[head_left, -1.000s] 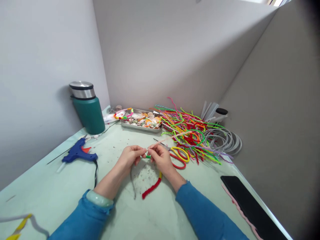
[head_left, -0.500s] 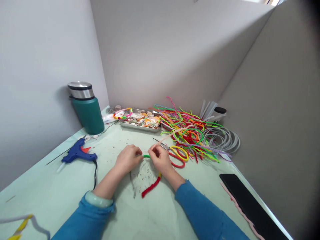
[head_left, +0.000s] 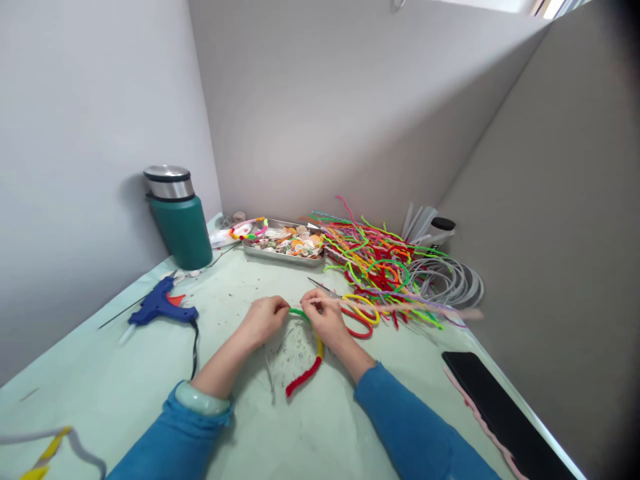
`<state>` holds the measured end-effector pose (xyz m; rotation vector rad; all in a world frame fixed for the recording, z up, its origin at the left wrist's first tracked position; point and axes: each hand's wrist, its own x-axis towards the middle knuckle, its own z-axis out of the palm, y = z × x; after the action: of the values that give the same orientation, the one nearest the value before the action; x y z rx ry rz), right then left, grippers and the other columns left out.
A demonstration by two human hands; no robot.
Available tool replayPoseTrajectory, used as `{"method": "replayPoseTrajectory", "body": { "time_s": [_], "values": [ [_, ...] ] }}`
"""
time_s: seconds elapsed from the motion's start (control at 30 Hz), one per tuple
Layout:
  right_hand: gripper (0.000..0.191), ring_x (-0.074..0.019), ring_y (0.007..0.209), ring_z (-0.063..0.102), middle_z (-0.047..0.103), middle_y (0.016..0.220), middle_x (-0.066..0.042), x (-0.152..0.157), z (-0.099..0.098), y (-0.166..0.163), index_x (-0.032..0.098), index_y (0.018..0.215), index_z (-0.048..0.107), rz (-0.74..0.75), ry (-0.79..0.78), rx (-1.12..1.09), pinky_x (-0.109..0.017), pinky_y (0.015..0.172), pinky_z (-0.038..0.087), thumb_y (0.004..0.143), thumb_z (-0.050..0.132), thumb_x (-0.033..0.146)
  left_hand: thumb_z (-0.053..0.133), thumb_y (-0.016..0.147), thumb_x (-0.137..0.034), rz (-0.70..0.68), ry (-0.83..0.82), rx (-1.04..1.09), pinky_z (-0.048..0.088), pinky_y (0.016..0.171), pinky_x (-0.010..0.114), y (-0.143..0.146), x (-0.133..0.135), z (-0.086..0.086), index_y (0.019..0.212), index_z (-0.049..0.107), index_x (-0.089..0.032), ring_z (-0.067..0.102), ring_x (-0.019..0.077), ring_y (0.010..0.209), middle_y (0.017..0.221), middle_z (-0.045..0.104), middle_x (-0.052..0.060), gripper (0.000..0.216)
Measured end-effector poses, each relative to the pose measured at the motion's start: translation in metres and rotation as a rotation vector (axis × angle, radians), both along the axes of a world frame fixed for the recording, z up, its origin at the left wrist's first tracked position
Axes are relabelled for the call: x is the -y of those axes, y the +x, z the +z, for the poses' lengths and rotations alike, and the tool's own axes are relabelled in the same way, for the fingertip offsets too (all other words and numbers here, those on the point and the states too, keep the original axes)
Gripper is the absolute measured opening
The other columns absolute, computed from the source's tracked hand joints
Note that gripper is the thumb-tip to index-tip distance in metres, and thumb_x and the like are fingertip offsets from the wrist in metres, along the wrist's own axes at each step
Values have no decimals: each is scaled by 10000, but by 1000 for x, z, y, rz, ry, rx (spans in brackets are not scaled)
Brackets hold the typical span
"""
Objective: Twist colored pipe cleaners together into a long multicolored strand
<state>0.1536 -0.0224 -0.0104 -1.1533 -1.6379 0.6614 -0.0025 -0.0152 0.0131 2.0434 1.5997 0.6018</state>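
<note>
My left hand [head_left: 264, 320] pinches a curved hoop of wire [head_left: 304, 380] with its fingers closed. Red, yellow and green fuzzy wrapping covers part of the hoop, and its bare grey end hangs below my left hand. Between the closed fingertips of my right hand [head_left: 324, 319] is a pale pink pipe cleaner [head_left: 405, 308], its long tail stretching out to the right. The two hands are close together, with the green stretch showing between them. My fingertips partly hide where the pink strand meets the hoop. Scissors [head_left: 324, 287] with red and yellow handles lie just beyond my right hand.
A blue glue gun [head_left: 159, 303] lies left, near a green bottle [head_left: 181, 230]. At the back are a metal tray [head_left: 280, 256] of buttons, a pipe cleaner heap [head_left: 380, 257] and a grey coil [head_left: 450, 283]. A black phone [head_left: 500, 407] rests at the right edge.
The pink pipe cleaner's tail has swung from pointing up and right over the heap to lying nearly level toward the right. My right hand has turned slightly; both hands remain close together.
</note>
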Motion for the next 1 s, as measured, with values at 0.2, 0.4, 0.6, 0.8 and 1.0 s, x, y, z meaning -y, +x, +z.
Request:
{"method": "replayPoseTrajectory", "body": {
  "time_s": [0.2, 0.4, 0.6, 0.8, 1.0],
  "values": [
    [90, -108, 623, 500, 558, 701, 9, 0, 0, 0, 170, 731, 560, 96, -44, -20, -213, 574, 391, 737, 476, 201, 473, 741, -273, 5, -7, 90, 323, 578, 219, 0, -2, -5, 731, 641, -150, 515, 125, 639, 696, 638, 32, 208],
    [81, -106, 617, 482, 541, 714, 11, 4, 5, 4, 175, 712, 555, 173, -77, 14, -209, 543, 372, 703, 474, 176, 496, 708, -387, -25, -45, 252, 297, 504, 212, -1, -3, -8, 691, 628, -139, 448, 115, 554, 582, 563, 4, 282],
    [90, -113, 629, 498, 543, 698, 7, 0, 3, 4, 170, 707, 560, 142, -84, 47, -211, 551, 378, 703, 471, 179, 466, 722, -431, -100, -221, 348, 264, 425, 203, -1, 2, -3, 692, 611, -135, 371, 78, 422, 501, 467, -31, 331],
    [108, -97, 563, 464, 540, 658, 18, -7, -2, 10, 166, 710, 568, 169, -195, 42, -201, 511, 349, 686, 462, 169, 469, 723, -391, -82, -407, 435, 205, 339, 198, -2, 3, -5, 762, 583, -135, 310, 52, 320, 512, 445, -43, 283],
    [128, -112, 620, 500, 570, 684, 13, -6, -1, 12, 171, 714, 585, 216, -181, 130, -208, 561, 367, 670, 465, 159, 481, 720, -382, -30, -389, 353, 175, 338, 199, -1, 4, -5, 699, 562, -143, 289, 63, 299, 395, 318, -75, 253]
  ]
}}
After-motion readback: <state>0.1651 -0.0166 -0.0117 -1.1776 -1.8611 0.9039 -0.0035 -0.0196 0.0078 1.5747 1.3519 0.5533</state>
